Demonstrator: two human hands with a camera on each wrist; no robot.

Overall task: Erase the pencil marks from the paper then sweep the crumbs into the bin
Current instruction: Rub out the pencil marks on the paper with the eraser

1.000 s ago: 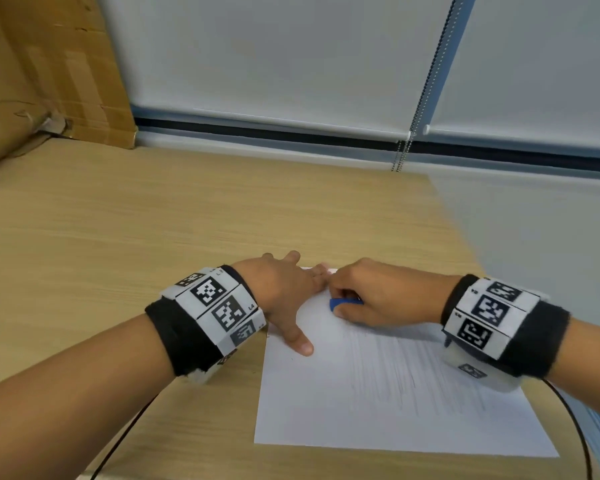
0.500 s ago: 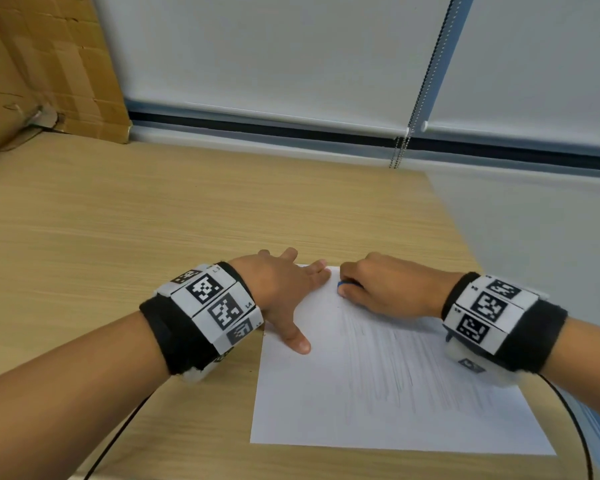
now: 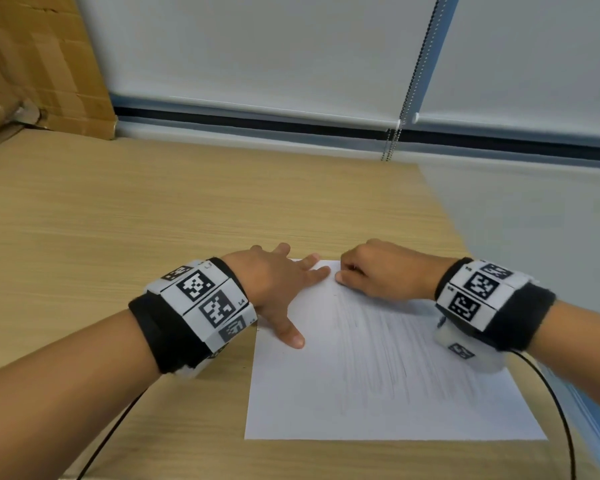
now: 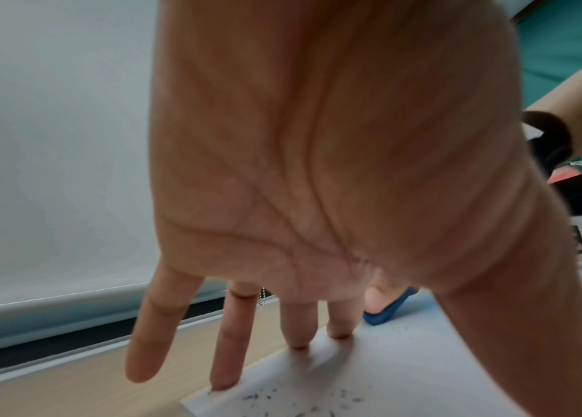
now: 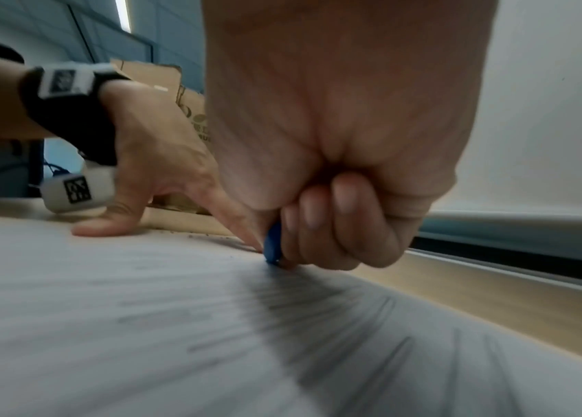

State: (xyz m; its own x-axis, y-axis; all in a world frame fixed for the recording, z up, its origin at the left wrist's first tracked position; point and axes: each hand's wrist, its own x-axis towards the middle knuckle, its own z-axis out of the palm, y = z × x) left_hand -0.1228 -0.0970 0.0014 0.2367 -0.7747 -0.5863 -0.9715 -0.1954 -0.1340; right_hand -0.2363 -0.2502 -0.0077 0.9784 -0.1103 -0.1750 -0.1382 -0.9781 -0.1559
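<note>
Now the left hand (image 3: 274,282) lies flat, fingers spread, pressing the paper's (image 3: 378,375) far left corner; beside it, the right hand (image 3: 381,271) curls round a blue eraser (image 5: 274,245), its tip on the sheet.

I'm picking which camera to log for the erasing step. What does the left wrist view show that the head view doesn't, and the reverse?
Only the left wrist view shows the blue eraser against the paper, and dark crumbs scattered near the sheet's corner. Only the head view shows the whole paper with its faint pencil marks, the wooden table and the cardboard at the far left; there the right hand hides the eraser. Both show the left hand, fingers straight, pressing the sheet's far corner. No bin appears in either.
</note>
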